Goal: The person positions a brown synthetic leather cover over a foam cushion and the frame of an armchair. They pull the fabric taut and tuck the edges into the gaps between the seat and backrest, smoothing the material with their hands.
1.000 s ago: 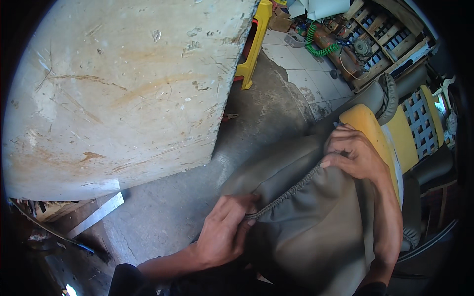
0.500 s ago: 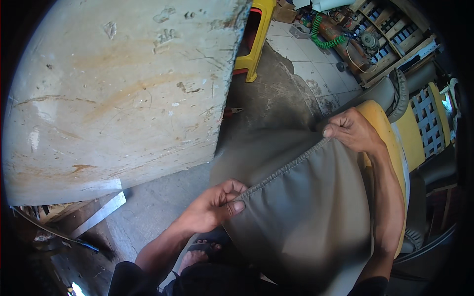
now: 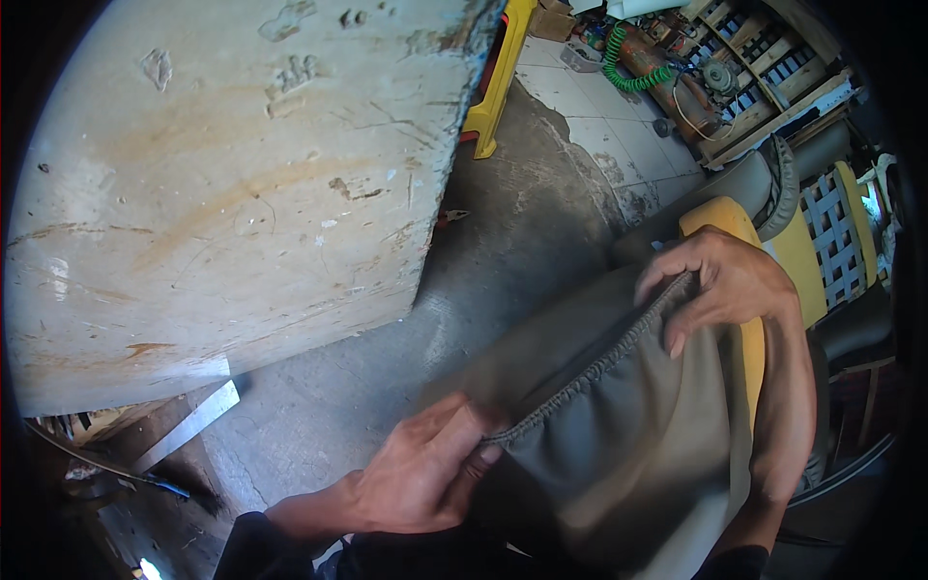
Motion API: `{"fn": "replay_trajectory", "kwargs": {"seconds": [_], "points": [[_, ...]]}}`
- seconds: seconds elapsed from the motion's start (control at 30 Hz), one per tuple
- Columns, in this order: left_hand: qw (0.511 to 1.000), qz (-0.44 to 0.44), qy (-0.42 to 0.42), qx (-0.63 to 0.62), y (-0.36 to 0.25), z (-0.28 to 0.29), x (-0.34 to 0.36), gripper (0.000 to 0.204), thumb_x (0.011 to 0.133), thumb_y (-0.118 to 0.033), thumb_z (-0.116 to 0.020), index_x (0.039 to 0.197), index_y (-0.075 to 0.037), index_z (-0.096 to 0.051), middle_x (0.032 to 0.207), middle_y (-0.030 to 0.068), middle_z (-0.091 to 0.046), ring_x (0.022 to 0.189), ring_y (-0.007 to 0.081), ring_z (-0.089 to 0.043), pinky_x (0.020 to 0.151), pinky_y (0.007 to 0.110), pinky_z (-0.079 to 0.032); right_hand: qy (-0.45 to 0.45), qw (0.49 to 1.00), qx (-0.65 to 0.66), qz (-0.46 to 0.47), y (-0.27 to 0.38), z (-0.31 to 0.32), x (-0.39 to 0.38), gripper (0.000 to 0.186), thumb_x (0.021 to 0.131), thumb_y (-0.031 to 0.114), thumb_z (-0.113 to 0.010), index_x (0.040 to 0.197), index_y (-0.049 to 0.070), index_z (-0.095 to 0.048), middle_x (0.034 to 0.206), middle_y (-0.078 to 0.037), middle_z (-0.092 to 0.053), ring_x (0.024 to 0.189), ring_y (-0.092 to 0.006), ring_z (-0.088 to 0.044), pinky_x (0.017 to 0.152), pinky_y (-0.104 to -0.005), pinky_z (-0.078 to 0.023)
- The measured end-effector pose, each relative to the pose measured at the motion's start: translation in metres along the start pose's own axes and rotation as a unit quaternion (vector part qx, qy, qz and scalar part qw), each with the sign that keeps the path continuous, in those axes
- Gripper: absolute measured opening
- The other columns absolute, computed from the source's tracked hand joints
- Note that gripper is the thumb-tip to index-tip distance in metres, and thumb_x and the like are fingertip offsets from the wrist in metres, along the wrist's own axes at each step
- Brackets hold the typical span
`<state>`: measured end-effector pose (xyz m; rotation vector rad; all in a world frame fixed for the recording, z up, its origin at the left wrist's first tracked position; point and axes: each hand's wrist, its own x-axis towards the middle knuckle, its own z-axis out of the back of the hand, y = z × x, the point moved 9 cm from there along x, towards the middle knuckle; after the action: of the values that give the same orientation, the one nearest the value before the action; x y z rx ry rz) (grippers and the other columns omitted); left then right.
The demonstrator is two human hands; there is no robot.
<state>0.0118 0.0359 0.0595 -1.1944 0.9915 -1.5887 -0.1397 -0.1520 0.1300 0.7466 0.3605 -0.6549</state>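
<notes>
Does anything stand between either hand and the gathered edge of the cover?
Nothing visible does. The left hand grips the lower end of the gathered edge directly; the right hand has its upper part between thumb and fingers. The yellow foam shows behind the right hand, not in between.

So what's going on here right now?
A person is holding a grey-brown cover by its puckered edge with both bare hands. The left hand grips the lower end of the stretch between them, and the right hand has the upper end between thumb and fingers. Below that edge, the material hangs in loose folds. A yellow, foam-like piece shows just beyond the right hand, and a scuffed pale panel fills the upper left.
</notes>
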Motion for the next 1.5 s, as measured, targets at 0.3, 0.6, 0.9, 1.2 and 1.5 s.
{"fn": "replay_trajectory", "kwargs": {"seconds": [0.3, 0.6, 0.9, 1.2, 1.5], "points": [[0.999, 0.015, 0.004, 0.046, 0.011, -0.015, 0.006, 0.035, 0.09, -0.006, -0.066, 0.122, -0.001, -0.052, 0.094, 0.016, -0.059, 0.083, 0.0402, -0.064, 0.063, 0.047, -0.052, -0.013, 0.989, -0.145, 0.017, 0.009, 0.007, -0.002, 0.031, 0.074, 0.025, -0.087, 0.096, 0.004, -0.077, 0.081, -0.007, -0.061, 0.088, -0.025, -0.06, 0.079, -0.039, -0.046], [0.984, -0.004, 0.087, 0.156, -0.023, -0.024, 0.007, 0.046, 0.079, -0.006, -0.07, 0.123, -0.005, -0.06, 0.106, 0.0178, -0.052, 0.082, 0.0372, -0.066, 0.064, 0.046, -0.058, -0.137, 0.978, -0.106, 0.113, 0.017, 0.011, -0.051, 0.025, 0.072, -0.001, -0.077, 0.096, 0.005, -0.076, 0.1, -0.009, -0.072, 0.091, -0.0279, -0.061, 0.084, -0.0432, -0.047], [0.976, 0.137, 0.033, 0.167, 0.002, -0.015, 0.015, 0.027, 0.086, -0.013, -0.075, 0.109, -0.004, -0.065, 0.094, 0.016, -0.059, 0.086, 0.0388, -0.065, 0.072, 0.047, -0.056, -0.134, 0.967, -0.183, 0.117, 0.018, -0.007, -0.037, 0.023, 0.081, 0.007, -0.075, 0.105, 0.006, -0.072, 0.089, -0.014, -0.066, 0.096, -0.0322, -0.063, 0.091, -0.0444, -0.048], [0.991, 0.056, 0.12, 0.029, 0.009, -0.018, 0.011, 0.011, 0.09, -0.002, -0.069, 0.1, -0.001, -0.067, 0.096, 0.0159, -0.061, 0.088, 0.0393, -0.063, 0.078, 0.045, -0.052, 0.042, 0.993, -0.106, 0.018, 0.018, -0.012, -0.011, 0.048, 0.077, 0.039, -0.085, 0.106, 0.002, -0.075, 0.094, -0.011, -0.068, 0.097, -0.0313, -0.063, 0.088, -0.0414, -0.048], [0.99, 0.057, 0.121, -0.053, 0.002, -0.007, 0.011, 0.012, 0.094, -0.006, -0.065, 0.106, -0.002, -0.063, 0.094, 0.02, -0.064, 0.09, 0.0421, -0.064, 0.075, 0.049, -0.05, 0.023, 0.995, -0.089, 0.037, 0.019, -0.008, -0.019, 0.035, 0.09, 0.036, -0.075, 0.103, 0.004, -0.074, 0.081, -0.012, -0.065, 0.081, -0.027, -0.061, 0.075, -0.0397, -0.047]]}}
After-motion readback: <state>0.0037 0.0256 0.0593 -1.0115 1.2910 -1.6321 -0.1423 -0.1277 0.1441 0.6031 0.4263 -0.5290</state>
